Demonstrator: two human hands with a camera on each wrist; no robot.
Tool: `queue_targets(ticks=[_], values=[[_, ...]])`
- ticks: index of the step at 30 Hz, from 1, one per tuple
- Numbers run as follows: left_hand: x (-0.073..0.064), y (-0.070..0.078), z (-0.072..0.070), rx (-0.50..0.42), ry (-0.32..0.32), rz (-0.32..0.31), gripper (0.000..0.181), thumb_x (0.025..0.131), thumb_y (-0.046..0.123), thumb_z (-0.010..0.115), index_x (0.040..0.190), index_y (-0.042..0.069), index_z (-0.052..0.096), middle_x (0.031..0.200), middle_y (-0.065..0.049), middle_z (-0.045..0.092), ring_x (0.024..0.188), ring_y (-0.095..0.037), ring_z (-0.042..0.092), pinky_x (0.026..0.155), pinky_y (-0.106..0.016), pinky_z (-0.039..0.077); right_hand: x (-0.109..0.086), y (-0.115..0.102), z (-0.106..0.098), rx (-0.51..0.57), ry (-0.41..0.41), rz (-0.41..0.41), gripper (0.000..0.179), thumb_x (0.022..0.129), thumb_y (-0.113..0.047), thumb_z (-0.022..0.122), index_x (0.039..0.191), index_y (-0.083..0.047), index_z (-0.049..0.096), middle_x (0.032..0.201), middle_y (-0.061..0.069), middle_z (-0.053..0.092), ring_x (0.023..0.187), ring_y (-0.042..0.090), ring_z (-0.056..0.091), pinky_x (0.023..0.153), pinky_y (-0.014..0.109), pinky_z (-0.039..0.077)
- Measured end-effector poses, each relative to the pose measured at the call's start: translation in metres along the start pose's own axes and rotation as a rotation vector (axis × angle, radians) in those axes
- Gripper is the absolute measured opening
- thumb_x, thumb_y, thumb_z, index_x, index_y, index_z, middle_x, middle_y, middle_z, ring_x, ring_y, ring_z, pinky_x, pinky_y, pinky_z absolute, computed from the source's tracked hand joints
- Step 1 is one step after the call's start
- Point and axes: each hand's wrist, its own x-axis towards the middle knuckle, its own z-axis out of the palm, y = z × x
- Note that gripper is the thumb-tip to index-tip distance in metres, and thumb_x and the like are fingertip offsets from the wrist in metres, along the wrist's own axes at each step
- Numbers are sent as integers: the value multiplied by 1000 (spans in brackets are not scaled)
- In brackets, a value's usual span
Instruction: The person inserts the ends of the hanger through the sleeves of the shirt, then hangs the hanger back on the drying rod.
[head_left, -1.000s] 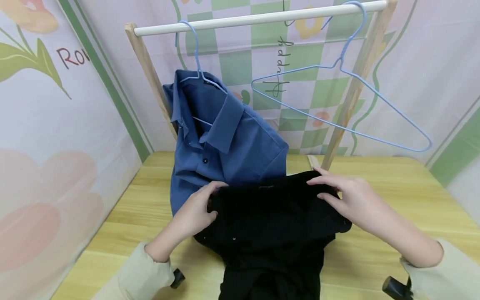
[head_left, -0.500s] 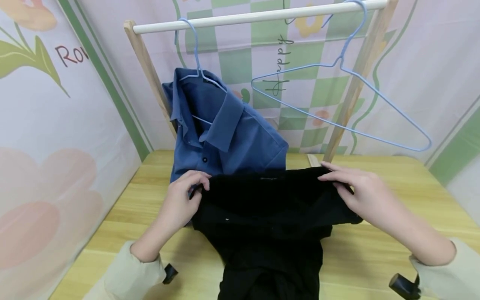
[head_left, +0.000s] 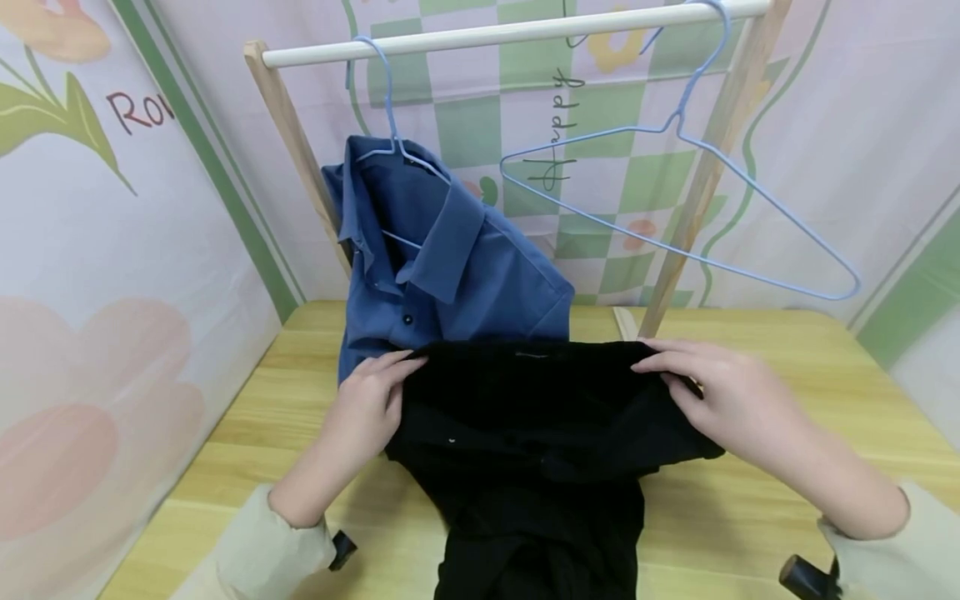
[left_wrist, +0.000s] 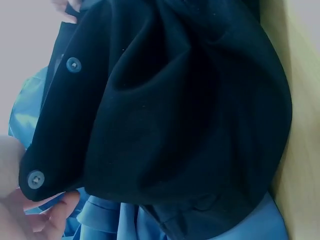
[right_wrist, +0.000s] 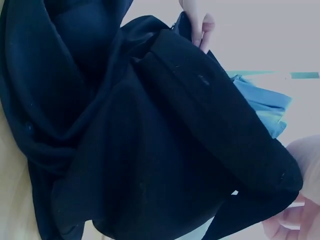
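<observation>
Spanning left grip (head_left: 369,402), right grip (head_left: 723,387), black garment (head_left: 536,417)

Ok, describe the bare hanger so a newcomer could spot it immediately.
On the wooden table, beyond the black garment, stands a rack with a white rail. Near the rail's right end hangs a thin light-blue hanger. Unlike the similar hanger at left, which carries a blue shirt, it holds nothing.

With the rack (head_left: 480,36) at 12 o'clock from a black garment (head_left: 532,408), we see room to pass over the table (head_left: 817,358) at 2 and 10. The left hand (head_left: 369,402) blocks 9, the right hand (head_left: 723,390) 3, a blue shirt (head_left: 495,275) 11; a blue hanger (head_left: 679,117) bars 1, save through its open frame.
</observation>
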Motion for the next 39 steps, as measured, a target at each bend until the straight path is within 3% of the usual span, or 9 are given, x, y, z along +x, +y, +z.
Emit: queue_targets(ticks=[4, 8, 15, 20, 23, 28, 33, 37, 39], values=[[-2, 2, 0, 10, 29, 7, 44, 90, 1, 77, 133, 3, 68, 138, -14, 62, 121, -34, 62, 96, -50, 52, -1, -5, -2, 14, 9, -19, 44, 69, 13, 80, 105, -12, 80, 119, 15, 73, 66, 13, 61, 52, 20, 36], [-3, 5, -3, 11, 21, 13, 63, 82, 2, 85, 140, 4, 61, 145, -14, 56, 127, -34, 58, 98, -50, 51, -2, -7, -3, 22, 37, -46, 51, 66, 13, 79, 112, -9, 78, 119, 16, 72, 63, 9, 54, 52, 16, 32], [-5, 10, -10, -11, 57, 91, 64, 81, -22, 66, 139, 4, 62, 143, -15, 56, 127, -34, 57, 94, -50, 53, -6, -9, -7, -6, -41, -17, 67, 65, 13, 82, 128, -5, 70, 126, 20, 68, 55, -2, 36, 47, 20, 32], [-5, 10, -14, -21, 100, 145, 62, 79, -27, 56, 130, 6, 69, 136, -17, 59, 113, -36, 62, 79, -44, 52, -9, -6, -10, -30, -120, 18, 71, 68, 16, 77, 134, -4, 65, 132, 23, 64, 54, -2, 28, 47, 22, 30], [-4, 9, -17, -37, 117, 132, 58, 78, -27, 53, 119, 8, 75, 134, -16, 60, 111, -38, 61, 79, -44, 50, -10, -3, -11, -46, -135, 18, 71, 68, 18, 72, 134, -5, 65, 134, 22, 62, 58, 4, 32, 47, 22, 27], [-4, 6, -20, -40, 127, 109, 52, 79, -26, 51, 102, 10, 80, 133, -13, 63, 109, -37, 61, 77, -44, 49, -9, 1, -12, -78, -116, 15, 70, 70, 18, 66, 134, -11, 67, 135, 17, 62, 82, 24, 58, 46, 22, 27], [-4, 6, -21, 46, 71, 93, 50, 79, -23, 53, 100, 11, 83, 135, -12, 64, 104, -34, 61, 68, -38, 48, -6, 4, -11, -67, -17, -14, 62, 74, 16, 58, 126, -14, 71, 131, 11, 65, 98, 30, 60, 46, 22, 29], [-3, 6, -20, 140, -35, 40, 54, 80, -20, 53, 116, 11, 79, 142, -11, 60, 110, -35, 61, 60, -35, 42, -5, 4, -9, -60, 12, -35, 58, 74, 14, 57, 120, -15, 74, 129, 9, 67, 98, 29, 59, 47, 24, 31], [-4, 5, -19, 149, -53, 23, 56, 81, -19, 53, 124, 8, 75, 145, -11, 58, 110, -35, 61, 62, -38, 45, -5, 4, -7, -61, -6, -35, 57, 73, 14, 58, 119, -16, 75, 129, 8, 67, 96, 28, 59, 48, 23, 31]])
